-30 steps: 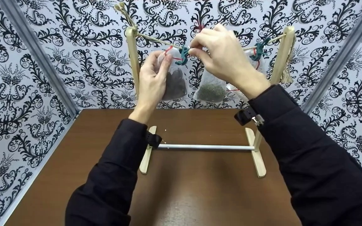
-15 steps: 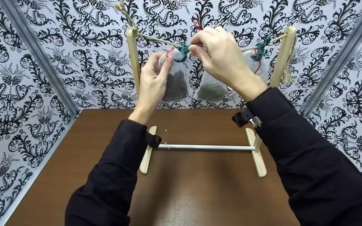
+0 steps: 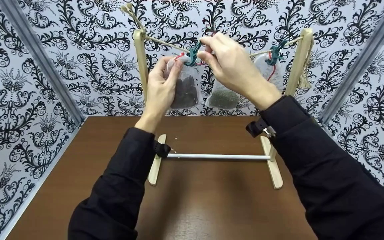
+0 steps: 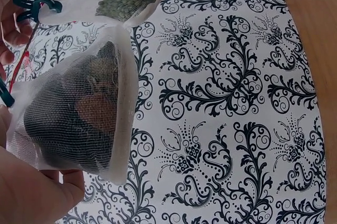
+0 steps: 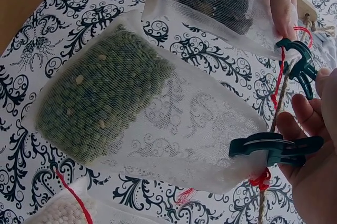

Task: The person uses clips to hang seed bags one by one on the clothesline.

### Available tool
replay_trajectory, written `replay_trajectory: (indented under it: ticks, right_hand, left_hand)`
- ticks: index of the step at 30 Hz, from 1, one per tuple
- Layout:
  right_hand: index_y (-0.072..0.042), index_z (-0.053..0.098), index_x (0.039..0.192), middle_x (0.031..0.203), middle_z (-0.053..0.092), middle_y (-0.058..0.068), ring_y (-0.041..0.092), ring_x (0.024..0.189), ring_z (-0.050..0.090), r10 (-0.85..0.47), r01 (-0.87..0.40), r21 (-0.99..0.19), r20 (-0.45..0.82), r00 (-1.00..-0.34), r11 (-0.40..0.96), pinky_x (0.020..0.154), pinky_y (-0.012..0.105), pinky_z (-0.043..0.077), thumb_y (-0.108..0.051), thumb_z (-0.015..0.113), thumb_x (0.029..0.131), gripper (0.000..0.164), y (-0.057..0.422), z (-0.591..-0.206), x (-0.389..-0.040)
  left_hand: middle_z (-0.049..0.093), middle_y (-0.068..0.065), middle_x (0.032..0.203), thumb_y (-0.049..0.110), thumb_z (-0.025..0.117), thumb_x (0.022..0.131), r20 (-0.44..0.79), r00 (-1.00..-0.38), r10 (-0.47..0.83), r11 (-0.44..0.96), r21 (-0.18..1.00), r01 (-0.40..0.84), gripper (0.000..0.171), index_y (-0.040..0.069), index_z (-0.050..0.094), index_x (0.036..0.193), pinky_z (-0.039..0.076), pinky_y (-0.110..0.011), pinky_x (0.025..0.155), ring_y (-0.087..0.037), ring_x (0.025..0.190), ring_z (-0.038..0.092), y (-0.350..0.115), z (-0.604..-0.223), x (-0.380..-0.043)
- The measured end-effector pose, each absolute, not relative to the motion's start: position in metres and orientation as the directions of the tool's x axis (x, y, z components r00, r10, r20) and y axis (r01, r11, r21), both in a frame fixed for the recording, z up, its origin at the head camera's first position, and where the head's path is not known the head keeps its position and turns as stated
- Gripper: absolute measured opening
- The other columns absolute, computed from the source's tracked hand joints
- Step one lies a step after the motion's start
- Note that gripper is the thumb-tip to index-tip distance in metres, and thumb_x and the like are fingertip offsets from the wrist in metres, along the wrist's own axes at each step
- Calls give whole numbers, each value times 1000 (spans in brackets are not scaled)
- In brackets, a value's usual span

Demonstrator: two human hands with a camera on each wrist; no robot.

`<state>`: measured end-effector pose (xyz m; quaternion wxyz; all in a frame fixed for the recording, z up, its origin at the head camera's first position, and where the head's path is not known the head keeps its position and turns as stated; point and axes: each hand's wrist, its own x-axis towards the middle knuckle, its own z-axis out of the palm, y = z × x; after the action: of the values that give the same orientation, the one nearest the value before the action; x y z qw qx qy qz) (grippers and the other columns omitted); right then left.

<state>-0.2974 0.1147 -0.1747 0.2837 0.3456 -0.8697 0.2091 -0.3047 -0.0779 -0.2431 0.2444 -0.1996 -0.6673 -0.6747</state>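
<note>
My left hand (image 3: 160, 83) pinches the top of a white mesh bag (image 3: 186, 93) holding dark lumps. In the left wrist view one reddish lump shows through this bag (image 4: 79, 108). A dark green spring clip (image 3: 193, 56) sits on the rope (image 3: 165, 42) at the bag's top corner. My right hand (image 3: 230, 61) has thumb and index finger at its handles. In the right wrist view a fingertip meets the end of that clip (image 5: 301, 66), whose handles stand apart. A red drawstring (image 5: 279, 79) hangs beside it.
A mesh bag of green pellets (image 5: 105, 92) hangs close by under another green clip (image 5: 271, 148). A further bag (image 3: 270, 70) hangs near the right post (image 3: 300, 63). The wooden stand has a white crossbar (image 3: 218, 156) low over the brown table (image 3: 205, 200).
The clip's handles have come into view and spread as my right thumb and index finger moved apart. The right hand has dropped slightly. My left hand keeps its hold on the bag.
</note>
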Motion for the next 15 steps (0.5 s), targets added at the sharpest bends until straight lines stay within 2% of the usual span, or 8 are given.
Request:
replay_trajectory:
  ticks: [3,8,15]
  right_hand:
    - [-1,52,145,117,65,18,26,97,58,-480,-713,-180,626,-614,678,95,37,52,-35,47,107,51,115,-175,-296]
    - [-1,48,148,121,65,18,27,98,61,-478,-709,-180,623,-619,682,100,38,52,-35,48,107,54,114,-177,-296]
    - [-3,50,148,114,65,16,29,102,58,-493,-719,-111,656,-572,686,103,46,47,-36,53,105,54,113,-183,-296]
  left_hand:
    - [69,5,93,26,62,103,596,-800,-66,16,803,596,16,13,65,110,50,-28,82,-21,89,62,-78,-244,-306]
    - [66,4,94,26,62,103,598,-799,-60,38,801,597,17,12,65,111,49,-27,83,-15,89,60,-78,-247,-306]
    - [62,4,92,25,63,102,591,-804,-65,102,805,584,19,9,64,112,48,-26,77,-12,84,56,-81,-254,-306]
